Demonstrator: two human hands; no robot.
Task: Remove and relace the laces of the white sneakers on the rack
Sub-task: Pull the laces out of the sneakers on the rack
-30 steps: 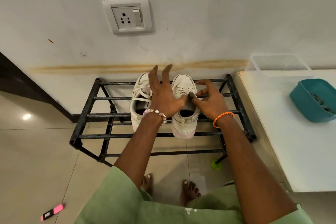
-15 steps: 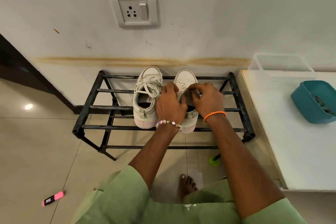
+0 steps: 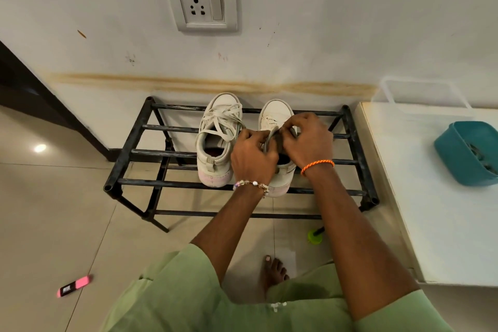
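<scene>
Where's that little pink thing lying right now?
The pink marker lies on the tiled floor at the lower left of the head view, well left of the person's green clothing and nearer the camera than the black rack.

wall socket (image 3: 200, 3), teal tub (image 3: 464, 152) on white counter (image 3: 444, 210), pink marker (image 3: 74, 285) on floor

The left hand (image 3: 253, 155), splayed a second ago, now grips the tongue (image 3: 270, 139).
</scene>
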